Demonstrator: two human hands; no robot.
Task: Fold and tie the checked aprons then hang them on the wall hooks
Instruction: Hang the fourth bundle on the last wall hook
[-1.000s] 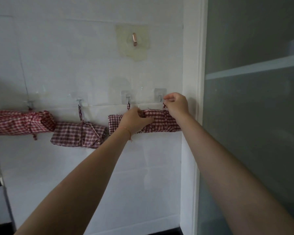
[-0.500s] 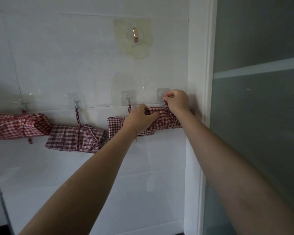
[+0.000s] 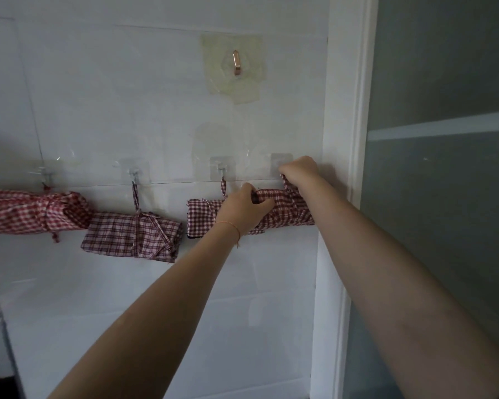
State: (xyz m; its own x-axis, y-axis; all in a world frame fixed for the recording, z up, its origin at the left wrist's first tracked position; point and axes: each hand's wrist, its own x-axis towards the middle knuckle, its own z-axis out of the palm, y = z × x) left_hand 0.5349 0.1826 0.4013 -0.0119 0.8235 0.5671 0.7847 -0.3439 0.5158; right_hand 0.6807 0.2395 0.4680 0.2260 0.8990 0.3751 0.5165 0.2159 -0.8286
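Three tied aprons (image 3: 133, 236) hang left of the left hand (image 3: 242, 210), which grips the fourth bundle (image 3: 285, 208); right hand (image 3: 298, 169) pinches its loop, not yet hooked

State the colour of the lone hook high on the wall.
Coppery rose-gold hook, clearest in the head view.

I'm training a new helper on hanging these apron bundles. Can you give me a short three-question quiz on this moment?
1. True or false: the copper hook high on the wall carries an apron.
2. Which hand pinches the tie at the rightmost clear hook? A) left hand B) right hand
3. Fill in: the left hand grips the ____ apron bundle.

Key: 1 false; 2 B; 3 rightmost.
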